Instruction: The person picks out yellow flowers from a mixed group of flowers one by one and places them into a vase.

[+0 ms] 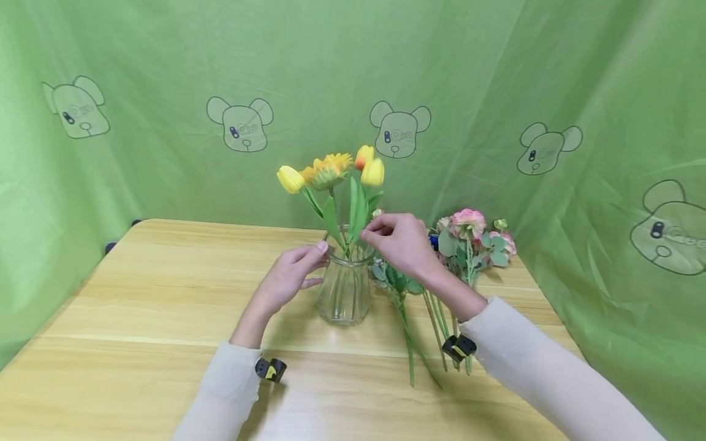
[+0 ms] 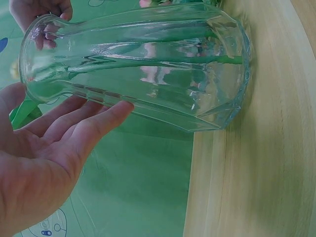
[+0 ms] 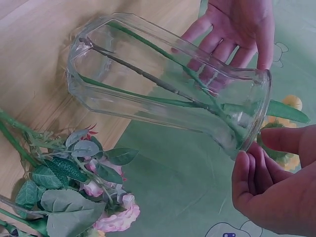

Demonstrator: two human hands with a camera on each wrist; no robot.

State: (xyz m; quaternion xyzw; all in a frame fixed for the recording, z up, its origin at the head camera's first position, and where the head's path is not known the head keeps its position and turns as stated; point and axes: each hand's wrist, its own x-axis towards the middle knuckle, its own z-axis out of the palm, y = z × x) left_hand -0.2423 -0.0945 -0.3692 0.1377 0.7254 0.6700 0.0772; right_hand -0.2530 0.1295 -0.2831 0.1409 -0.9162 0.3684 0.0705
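Green cloth (image 1: 309, 49) printed with cartoon bear heads hangs behind and beside the wooden table (image 1: 165, 318) I am watching over. To the right of the vase lie loose pink flowers (image 1: 467, 223) with leafy sprigs, blooms toward the back and stalks toward the front; the right forearm (image 1: 453, 293) passes above them and hides part of them from my head view. The glass vase (image 1: 344, 297) stands upright on the table, long axis vertical, mouth up, though my wrist views show it turned sideways. Out of it rise a sunflower (image 1: 325, 174) and yellow tulips (image 1: 372, 173): one tulip leans left, while two on the right point up, one of them tinged orange. I see their stems (image 3: 148, 76) slanting down through the clear glass toward the base. The left hand (image 1: 287, 275) comes in from the front left, palm toward the vase, its fingers nearly straight alongside the neck and its thumb at the rim. The right hand (image 1: 401, 242) reaches across from the right, fingers bent, thumb and index finger close together at the rim beside the tulip leaves (image 1: 355, 211); I cannot tell whether they pinch a stem, the glass or nothing.
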